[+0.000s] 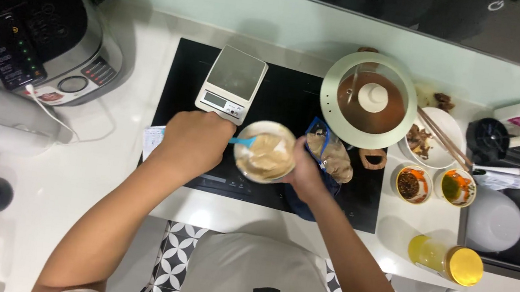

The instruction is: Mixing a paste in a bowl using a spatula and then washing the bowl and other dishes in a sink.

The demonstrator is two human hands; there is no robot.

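My right hand (305,171) holds a glass bowl (265,151) of pale beige batter above the black cooktop (280,95). My left hand (191,142) grips a utensil with a blue handle (243,141) whose end dips into the bowl's contents. A clear bag of brown pieces (331,155) lies just right of the bowl, partly behind my right hand. A small digital kitchen scale (231,83) rests on the cooktop right above my left hand.
A pot with a glass lid (368,100) stands at the cooktop's right. Right of it are a plate with chopsticks (436,137), two small sauce cups (434,186), a yellow jar (446,259) and a white bowl (495,220). A black multicooker (29,15) occupies the far left.
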